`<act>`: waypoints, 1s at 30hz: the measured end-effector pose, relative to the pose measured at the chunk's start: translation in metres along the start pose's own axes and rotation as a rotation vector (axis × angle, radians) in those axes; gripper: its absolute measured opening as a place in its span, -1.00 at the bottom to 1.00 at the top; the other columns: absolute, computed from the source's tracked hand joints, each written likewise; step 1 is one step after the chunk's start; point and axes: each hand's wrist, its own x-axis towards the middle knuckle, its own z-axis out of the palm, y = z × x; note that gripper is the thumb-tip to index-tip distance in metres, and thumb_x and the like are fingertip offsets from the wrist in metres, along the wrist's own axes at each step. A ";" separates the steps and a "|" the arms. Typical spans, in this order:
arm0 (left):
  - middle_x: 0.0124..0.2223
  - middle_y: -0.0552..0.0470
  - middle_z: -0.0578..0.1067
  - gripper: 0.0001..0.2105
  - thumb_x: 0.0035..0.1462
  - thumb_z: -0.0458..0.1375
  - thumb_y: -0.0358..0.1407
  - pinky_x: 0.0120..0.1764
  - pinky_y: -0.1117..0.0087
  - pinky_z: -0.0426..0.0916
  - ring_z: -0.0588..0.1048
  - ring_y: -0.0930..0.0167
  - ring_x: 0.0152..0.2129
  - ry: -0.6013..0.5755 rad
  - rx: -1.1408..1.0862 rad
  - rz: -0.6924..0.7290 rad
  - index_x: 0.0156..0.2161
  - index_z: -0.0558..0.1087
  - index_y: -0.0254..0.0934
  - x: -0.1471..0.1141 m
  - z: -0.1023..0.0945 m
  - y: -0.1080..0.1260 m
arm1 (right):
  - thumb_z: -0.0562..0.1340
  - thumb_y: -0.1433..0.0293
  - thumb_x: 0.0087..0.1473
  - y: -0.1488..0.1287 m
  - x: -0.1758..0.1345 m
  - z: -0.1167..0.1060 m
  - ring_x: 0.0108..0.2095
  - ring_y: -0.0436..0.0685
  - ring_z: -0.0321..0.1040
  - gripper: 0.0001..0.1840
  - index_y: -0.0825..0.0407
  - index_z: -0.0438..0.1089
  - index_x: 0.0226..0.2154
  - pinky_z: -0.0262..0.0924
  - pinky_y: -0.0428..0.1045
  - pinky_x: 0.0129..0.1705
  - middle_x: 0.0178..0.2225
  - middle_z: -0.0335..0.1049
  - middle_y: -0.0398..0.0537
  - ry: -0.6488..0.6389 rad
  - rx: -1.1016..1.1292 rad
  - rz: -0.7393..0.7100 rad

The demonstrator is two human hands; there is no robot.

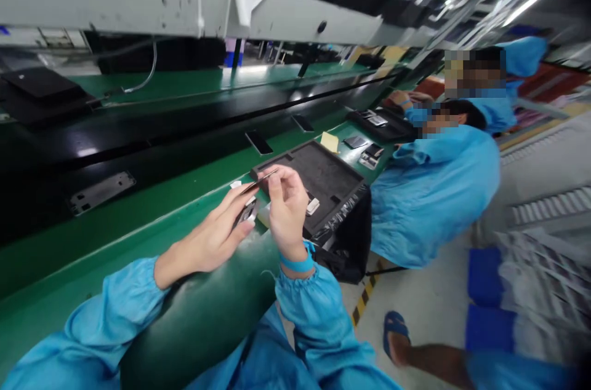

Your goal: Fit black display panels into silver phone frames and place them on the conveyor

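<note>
My left hand [207,242] is closed around a small silver-and-black phone part [249,211], its thumb along the near edge. In my right hand [286,202], the fingertips pinch a thin dark strip-like piece [259,182], seen nearly edge-on. That piece reaches across to my left fingertips; whether it is a tool or a thin panel I cannot tell. Just beyond my right hand lies a black foam tray [318,171] with a small white piece [313,205] near its front edge. A blue band circles my right wrist.
Dark phones [259,142] and a grey phone-shaped plate [102,192] lie on the black conveyor belt [184,144] beyond the green bench [138,239]. A yellow pad [329,142] sits behind the tray. Co-workers in blue [429,193] sit to the right, close to the tray.
</note>
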 end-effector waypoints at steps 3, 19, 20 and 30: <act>0.58 -0.34 0.08 -0.36 0.54 -0.06 -0.01 0.52 -0.09 0.06 0.08 0.07 0.54 -0.030 -0.007 -0.040 0.56 0.06 -0.26 0.001 -0.006 0.005 | 0.28 0.03 0.39 0.004 0.001 0.005 -0.16 0.13 0.47 -0.64 -0.06 0.34 -0.28 0.44 0.10 -0.02 -0.21 0.40 -0.07 0.039 -0.031 -0.078; 0.59 -0.15 0.12 -0.37 0.52 -0.01 0.02 0.50 -0.13 0.09 0.02 0.01 0.55 -0.062 -0.074 -0.173 0.56 0.13 -0.14 0.002 -0.017 0.007 | 0.23 0.15 0.43 0.012 0.004 0.013 -0.19 0.13 0.49 -0.75 -0.07 0.31 -0.25 0.47 0.11 -0.06 -0.18 0.40 -0.06 0.052 -0.092 -0.150; 0.58 -0.18 0.16 -0.38 0.52 -0.02 0.02 0.49 -0.11 0.12 0.08 0.01 0.54 -0.051 -0.067 -0.154 0.55 0.16 -0.16 0.003 -0.019 0.006 | 0.22 0.15 0.43 0.009 0.004 0.011 -0.17 0.13 0.50 -0.74 -0.08 0.30 -0.26 0.47 0.12 -0.04 -0.18 0.40 -0.06 0.034 -0.076 -0.139; -0.07 -0.12 0.65 -0.29 0.42 0.00 0.26 -0.12 0.16 0.63 0.69 0.23 -0.22 0.523 -0.321 -0.258 0.38 0.42 -0.22 0.005 -0.072 -0.013 | 0.28 0.17 0.36 0.080 -0.068 -0.017 0.29 0.34 0.37 -0.70 -0.04 0.36 -0.37 0.20 0.32 0.32 0.17 0.50 0.20 -0.723 -0.369 0.310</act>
